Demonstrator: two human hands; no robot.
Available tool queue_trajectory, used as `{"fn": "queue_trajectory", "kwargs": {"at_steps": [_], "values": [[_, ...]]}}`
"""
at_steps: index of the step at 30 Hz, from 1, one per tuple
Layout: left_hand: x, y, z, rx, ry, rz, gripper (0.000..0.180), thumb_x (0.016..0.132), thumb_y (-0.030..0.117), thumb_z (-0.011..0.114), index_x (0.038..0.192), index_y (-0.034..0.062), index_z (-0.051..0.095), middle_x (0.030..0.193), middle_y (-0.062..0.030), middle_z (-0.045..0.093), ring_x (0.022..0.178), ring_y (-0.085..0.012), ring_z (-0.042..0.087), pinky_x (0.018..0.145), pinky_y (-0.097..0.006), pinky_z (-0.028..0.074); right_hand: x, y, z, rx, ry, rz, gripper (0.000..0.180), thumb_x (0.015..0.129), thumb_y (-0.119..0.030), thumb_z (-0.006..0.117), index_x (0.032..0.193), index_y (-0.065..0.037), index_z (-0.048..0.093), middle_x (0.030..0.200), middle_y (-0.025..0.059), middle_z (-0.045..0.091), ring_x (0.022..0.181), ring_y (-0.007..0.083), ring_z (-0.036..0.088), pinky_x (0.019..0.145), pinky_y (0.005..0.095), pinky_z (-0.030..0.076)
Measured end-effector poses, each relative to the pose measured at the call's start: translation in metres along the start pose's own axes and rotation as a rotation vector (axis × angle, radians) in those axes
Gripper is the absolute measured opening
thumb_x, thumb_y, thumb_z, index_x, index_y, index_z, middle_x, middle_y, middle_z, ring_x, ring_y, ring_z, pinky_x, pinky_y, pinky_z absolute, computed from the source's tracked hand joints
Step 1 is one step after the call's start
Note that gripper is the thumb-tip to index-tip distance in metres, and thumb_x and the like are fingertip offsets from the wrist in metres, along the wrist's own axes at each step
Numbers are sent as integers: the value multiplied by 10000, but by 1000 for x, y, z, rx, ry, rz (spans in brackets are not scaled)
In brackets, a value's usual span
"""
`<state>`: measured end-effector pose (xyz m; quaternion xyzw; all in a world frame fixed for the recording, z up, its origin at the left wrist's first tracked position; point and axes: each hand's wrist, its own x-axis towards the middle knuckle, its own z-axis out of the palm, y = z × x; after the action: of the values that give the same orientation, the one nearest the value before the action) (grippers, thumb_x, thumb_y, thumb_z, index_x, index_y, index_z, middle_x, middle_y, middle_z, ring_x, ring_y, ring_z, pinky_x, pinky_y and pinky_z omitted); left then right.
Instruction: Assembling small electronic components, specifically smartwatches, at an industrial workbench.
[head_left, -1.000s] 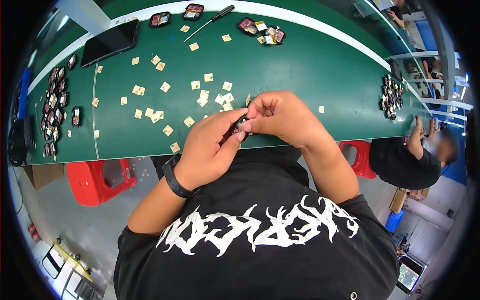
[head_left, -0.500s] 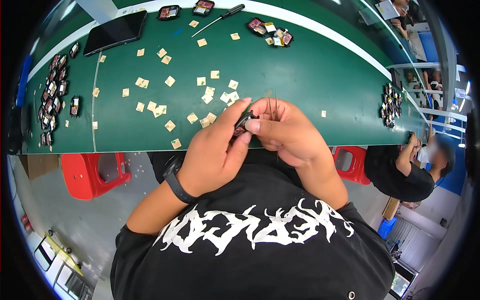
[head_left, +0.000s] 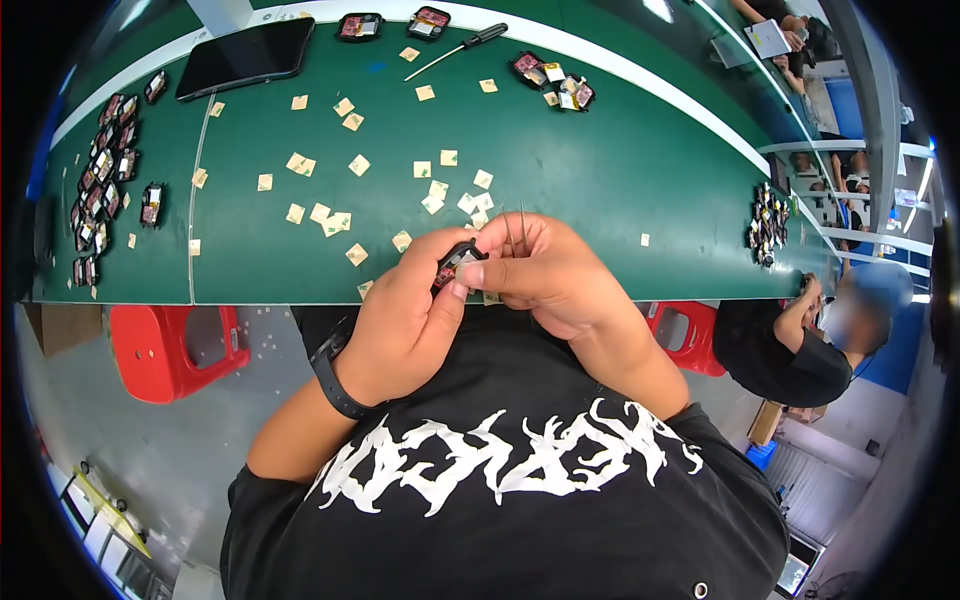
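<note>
Cupped at the table's near edge, my left hand (head_left: 398,312), with a black watch band on the wrist, grips a small black electronic housing (head_left: 446,270) with a reddish circuit board inside. My right hand (head_left: 560,275) presses its thumb on a pale spot of that housing. Thin metal tweezers (head_left: 513,235) are tucked in the fingers of the same hand, tips pointing away from me. Much of the housing is hidden behind my fingers. Just beyond the hands lie several loose cream adhesive squares (head_left: 437,188) on the green tabletop (head_left: 580,150).
At the left is a pile of similar housings (head_left: 100,185); another pile (head_left: 768,225) is far right. A black phone-like slab (head_left: 248,60), a screwdriver (head_left: 455,52) and a few housings (head_left: 552,80) lie along the back. Red stools (head_left: 170,355) stand below; a person (head_left: 800,335) sits at right.
Both hands, with the housing and tweezers, have shifted left and slightly nearer to me. The housing is tilted a bit differently. The view has also turned slightly.
</note>
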<state>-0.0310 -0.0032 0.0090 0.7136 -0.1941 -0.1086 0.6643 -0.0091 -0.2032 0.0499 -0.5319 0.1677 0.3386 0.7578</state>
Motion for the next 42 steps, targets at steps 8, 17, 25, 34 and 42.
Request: {"fn": "queue_trajectory", "kwargs": {"at_steps": [8,17,25,34,42], "values": [[-9,26,-29,-403,-81,-142,512,969,14,474,1476,-43,426,1043,-85,620,812,-129,594,731,-280,497,-11,-13,13,9,-128,-65,177,938,-123,765,1046,-22,669,946,39,725,724,-1,574,517,180,308],[-15,22,-42,-129,-20,89,607,868,-13,517,1470,-51,449,1055,-144,675,752,-203,636,718,-317,522,-9,-18,31,-122,-134,-145,181,960,-70,736,1098,35,684,1001,49,726,921,85,679,820,227,540],[-18,17,-55,107,35,134,525,897,-40,549,1420,-35,499,1012,-193,687,783,-316,672,732,-378,536,-2,-28,24,-507,-118,-209,222,944,-73,756,1138,19,699,920,14,706,828,45,617,727,204,493],[-22,1,-143,460,415,-209,318,1024,100,545,1324,4,586,962,-145,682,805,-241,639,751,-346,516,20,-63,-113,-963,772,-541,526,890,-225,805,1339,-8,635,817,-13,587,698,65,493,623,234,419],[-2,-17,-220,1227,636,-345,334,1051,253,487,1319,108,623,1015,-237,717,927,-457,673,772,-523,524,49,-86,-116,-1234,816,-476,631,827,-365,839,1343,-49,659,813,89,652,719,193,596,704,323,507]]}}
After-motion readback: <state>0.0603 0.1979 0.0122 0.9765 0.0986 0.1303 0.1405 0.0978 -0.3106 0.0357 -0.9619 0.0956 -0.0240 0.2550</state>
